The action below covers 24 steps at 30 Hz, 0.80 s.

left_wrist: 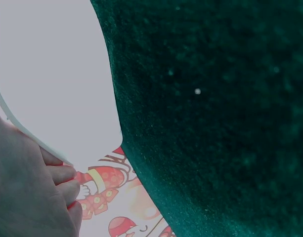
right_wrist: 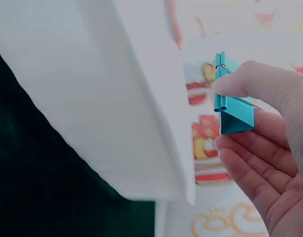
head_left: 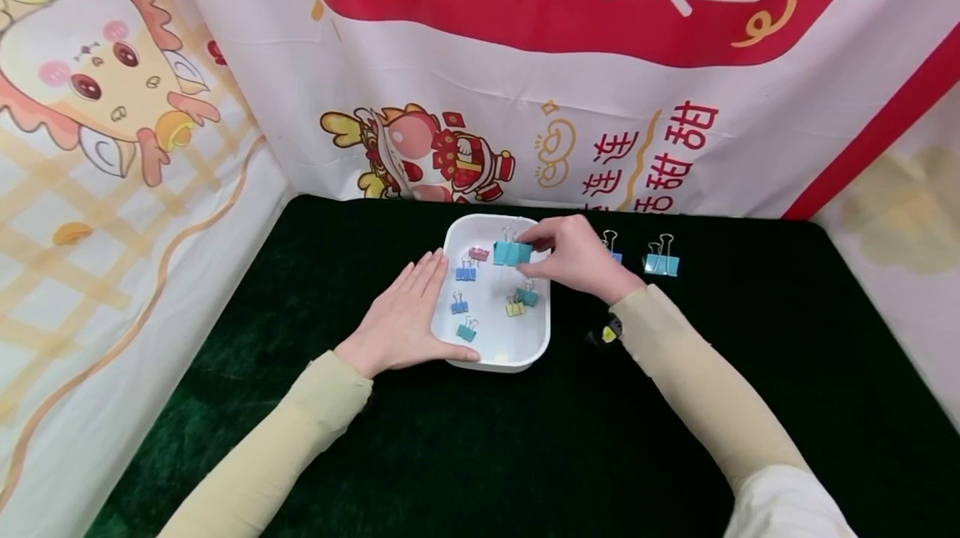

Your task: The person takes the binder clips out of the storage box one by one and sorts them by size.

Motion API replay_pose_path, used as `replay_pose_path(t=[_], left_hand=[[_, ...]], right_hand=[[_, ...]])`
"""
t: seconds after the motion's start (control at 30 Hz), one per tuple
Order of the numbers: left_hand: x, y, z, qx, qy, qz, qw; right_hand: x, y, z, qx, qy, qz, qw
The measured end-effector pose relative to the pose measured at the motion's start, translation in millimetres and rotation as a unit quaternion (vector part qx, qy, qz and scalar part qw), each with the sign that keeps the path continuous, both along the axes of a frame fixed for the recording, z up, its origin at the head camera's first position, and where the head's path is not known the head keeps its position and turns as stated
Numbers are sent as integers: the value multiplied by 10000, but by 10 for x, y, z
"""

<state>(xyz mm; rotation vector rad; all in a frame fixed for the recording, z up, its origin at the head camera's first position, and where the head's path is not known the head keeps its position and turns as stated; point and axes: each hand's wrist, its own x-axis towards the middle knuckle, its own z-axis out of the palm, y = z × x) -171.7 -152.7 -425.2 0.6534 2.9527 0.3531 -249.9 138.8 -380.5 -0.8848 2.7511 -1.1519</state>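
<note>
In the head view, my right hand (head_left: 573, 254) pinches a large teal binder clip (head_left: 512, 253) over the far right part of a white plastic tray (head_left: 498, 353). The right wrist view shows the thumb on one side of the clip (right_wrist: 238, 116) and fingers on the other. My left hand (head_left: 401, 317) lies along the tray's left side, fingers straight, thumb at the near rim. Smaller binder clips lie inside: a pink one (head_left: 478, 254), a blue one (head_left: 466, 273), a smaller blue one (head_left: 459, 306), a yellow one (head_left: 514, 309) and teal ones (head_left: 467, 331).
To the right of the tray, a light blue binder clip (head_left: 662, 264) stands on the dark green cloth (head_left: 480, 455). A blue clip (head_left: 617, 257) is partly hidden behind my right hand. A printed white and red curtain (head_left: 450, 46) hangs at the table's back edge.
</note>
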Motion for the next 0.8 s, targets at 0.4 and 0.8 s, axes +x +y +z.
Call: replay_pose_path(t=[0.4,0.8], left_hand=[[-20,10,-10,-48,0,-22,10000],[-9,12,9,-28,-50,21,10000]], right_hand=[[89,742,153,-200,221,-1085,9937],[268,1424,261,-234,-216,-2013,9790]])
